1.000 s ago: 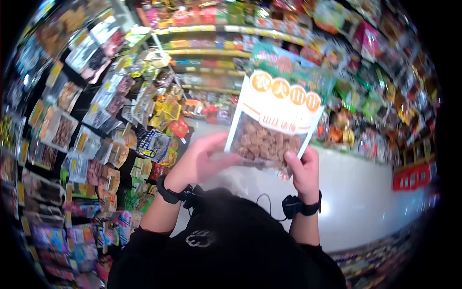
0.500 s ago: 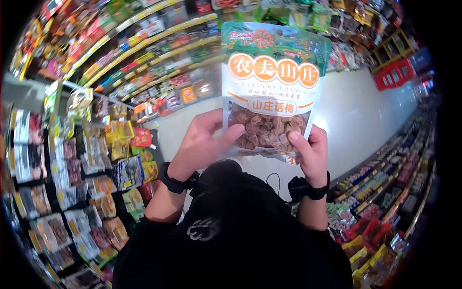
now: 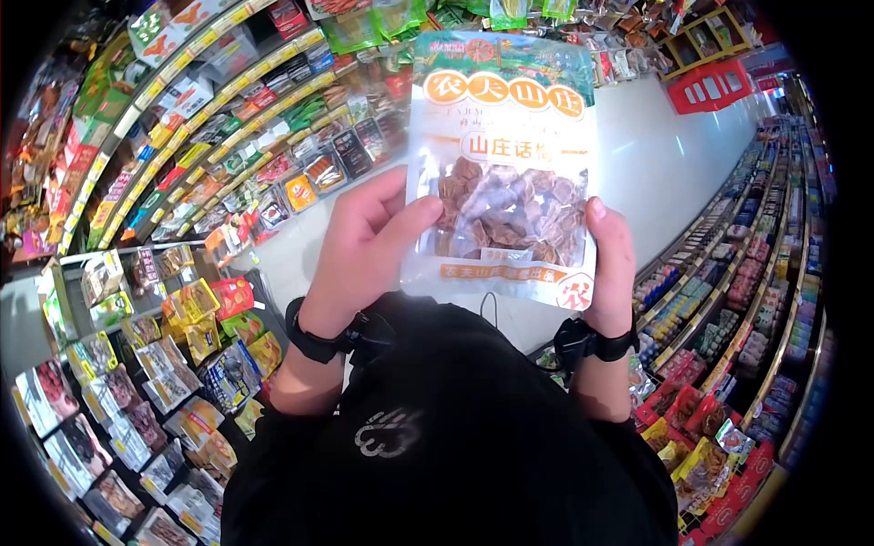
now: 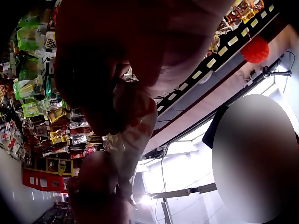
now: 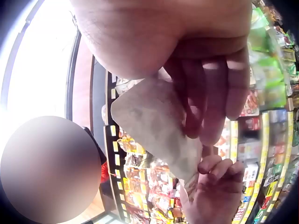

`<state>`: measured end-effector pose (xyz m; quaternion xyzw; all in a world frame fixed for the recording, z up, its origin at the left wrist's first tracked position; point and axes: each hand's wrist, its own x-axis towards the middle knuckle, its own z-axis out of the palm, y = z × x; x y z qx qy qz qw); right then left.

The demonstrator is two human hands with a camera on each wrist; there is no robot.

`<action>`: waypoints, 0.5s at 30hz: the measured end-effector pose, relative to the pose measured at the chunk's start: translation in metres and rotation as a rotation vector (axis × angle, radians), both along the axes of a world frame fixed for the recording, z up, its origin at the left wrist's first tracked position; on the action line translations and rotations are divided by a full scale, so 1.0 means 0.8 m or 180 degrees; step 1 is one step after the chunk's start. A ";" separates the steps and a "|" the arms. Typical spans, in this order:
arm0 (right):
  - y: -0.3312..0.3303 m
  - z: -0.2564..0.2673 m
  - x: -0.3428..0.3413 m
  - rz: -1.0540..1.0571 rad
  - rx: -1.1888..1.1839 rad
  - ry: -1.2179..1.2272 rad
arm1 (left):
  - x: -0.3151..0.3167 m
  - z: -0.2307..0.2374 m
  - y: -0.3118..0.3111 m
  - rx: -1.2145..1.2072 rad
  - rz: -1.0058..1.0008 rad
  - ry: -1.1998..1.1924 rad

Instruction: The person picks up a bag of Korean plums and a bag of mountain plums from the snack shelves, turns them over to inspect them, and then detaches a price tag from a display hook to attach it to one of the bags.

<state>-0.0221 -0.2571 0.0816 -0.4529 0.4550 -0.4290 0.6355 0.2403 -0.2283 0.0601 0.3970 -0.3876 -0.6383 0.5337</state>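
Note:
A packet of dried plums point(image 3: 510, 136), green at the top with a clear window, is held upright in front of the chest in the head view. My left hand point(image 3: 369, 246) pinches its left edge, thumb on the front. On its lower right edge, my right hand point(image 3: 612, 264) grips with the thumb at the side and the fingers behind. The right wrist view shows the right hand's fingers point(image 5: 216, 93) bent behind the packet point(image 5: 154, 121). In the left wrist view the packet point(image 4: 135, 126) lies in shadow beside the left hand point(image 4: 140, 46).
Shelves of snacks point(image 3: 273, 109) curve along the upper left, and hanging packets point(image 3: 137, 409) fill the lower left. More shelves point(image 3: 728, 282) run down the right side. A red crate point(image 3: 708, 88) stands on the pale floor point(image 3: 674, 173) at the upper right.
The view has turned, and the surrounding shelves have shifted. My left hand, spread beside the packet a second ago, now grips its edge. The packet's lower band has come into sight.

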 end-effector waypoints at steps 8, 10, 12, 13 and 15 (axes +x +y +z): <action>-0.035 -0.018 -0.053 -0.0886 -0.0278 0.0058 | -0.028 0.001 -0.102 0.0023 -0.0339 0.0074; -0.035 -0.010 -0.074 -0.1183 -0.0302 0.0096 | -0.053 0.001 -0.122 0.0065 -0.0533 0.0071; -0.035 -0.012 -0.089 -0.1471 -0.0468 0.0162 | -0.071 0.003 -0.142 0.0072 -0.0702 0.0064; -0.034 -0.012 -0.101 -0.1585 -0.0477 0.0144 | -0.085 0.009 -0.151 -0.0107 -0.0907 -0.0091; -0.033 -0.013 -0.126 -0.1721 -0.0992 0.0310 | -0.117 0.015 -0.170 -0.0306 -0.1214 -0.0265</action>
